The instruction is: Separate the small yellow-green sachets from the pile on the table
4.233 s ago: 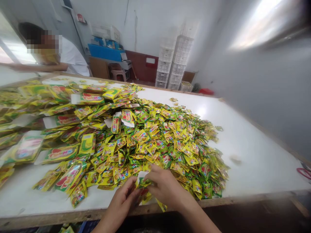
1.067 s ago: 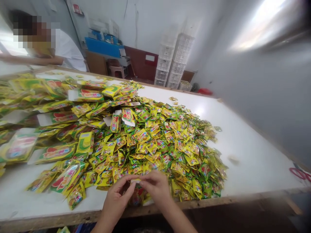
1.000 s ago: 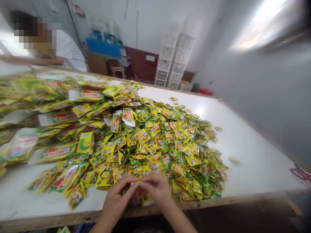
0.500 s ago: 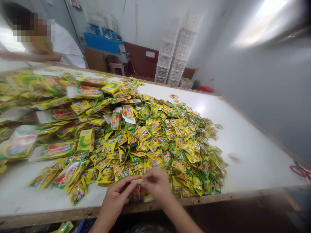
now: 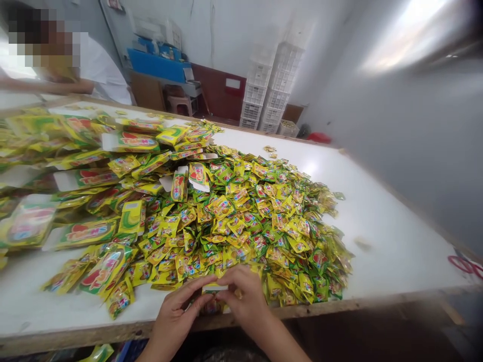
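A small carton (image 5: 214,288) is held low in the middle, just above the near edge of the surface (image 5: 392,231), between the left hand (image 5: 175,310) and the right hand (image 5: 247,296). By the fingers of both hands it is enclosed narrowly, from its two sides; its whitish edge is seen, but the rest is partly hidden. Directly behind the hands, a heap of small yellow and green packets (image 5: 260,221) is spread. To the left of this heap, many larger printed boxes (image 5: 130,142) are piled, several of them with white flaps standing open. Far to the right, a red looped object (image 5: 461,264) is placed near the border. At the back, white crates (image 5: 277,95) are stacked, and at the far left a person in a white sleeve (image 5: 107,63) is seen.
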`<control>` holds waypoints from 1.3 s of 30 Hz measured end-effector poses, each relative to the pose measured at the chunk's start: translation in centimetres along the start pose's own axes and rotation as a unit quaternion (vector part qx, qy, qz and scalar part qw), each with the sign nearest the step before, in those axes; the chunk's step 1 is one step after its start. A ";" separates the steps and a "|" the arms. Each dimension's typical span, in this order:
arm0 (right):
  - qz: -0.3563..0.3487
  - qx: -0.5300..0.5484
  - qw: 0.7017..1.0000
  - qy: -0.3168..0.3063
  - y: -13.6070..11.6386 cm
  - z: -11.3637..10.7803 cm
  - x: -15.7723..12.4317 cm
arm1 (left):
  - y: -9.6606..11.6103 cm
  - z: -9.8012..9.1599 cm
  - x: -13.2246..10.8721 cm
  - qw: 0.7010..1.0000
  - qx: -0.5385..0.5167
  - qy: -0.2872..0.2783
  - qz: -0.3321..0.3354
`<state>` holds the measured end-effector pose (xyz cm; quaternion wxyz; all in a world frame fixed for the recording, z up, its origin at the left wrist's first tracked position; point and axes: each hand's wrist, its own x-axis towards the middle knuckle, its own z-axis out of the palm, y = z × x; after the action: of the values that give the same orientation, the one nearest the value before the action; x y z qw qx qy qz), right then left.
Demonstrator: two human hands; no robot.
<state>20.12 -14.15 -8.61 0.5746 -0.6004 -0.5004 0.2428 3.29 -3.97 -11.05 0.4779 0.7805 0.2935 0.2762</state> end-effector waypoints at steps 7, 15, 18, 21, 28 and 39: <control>-0.004 0.026 1.000 -0.012 -0.1 -0.5 0.1 | 0.5 0.0 -0.2 0.999 0.021 -0.008 0.040; 0.041 0.042 0.998 -0.030 -0.7 -1.8 0.4 | 0.4 0.0 -0.1 0.997 0.003 -0.047 0.059; 0.050 0.032 0.998 -0.030 -1.2 -2.1 0.5 | 0.7 0.0 -0.1 0.999 0.000 -0.043 0.012; 0.052 0.029 0.998 -0.013 -1.5 -1.8 0.7 | 1.0 -0.1 0.1 0.999 -0.002 -0.051 -0.016; 0.027 0.006 1.000 -0.013 -1.7 -1.1 1.2 | 0.7 -0.6 0.3 0.999 0.005 -0.046 -0.003; 0.009 -0.030 0.995 -0.092 -1.6 -2.5 1.6 | 0.9 -1.1 0.6 0.997 0.016 -0.036 0.060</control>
<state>22.41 -14.12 -6.13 0.5057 -0.5970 -0.5525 0.2876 3.11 -3.27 -9.74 0.4582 0.8138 0.2329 0.2712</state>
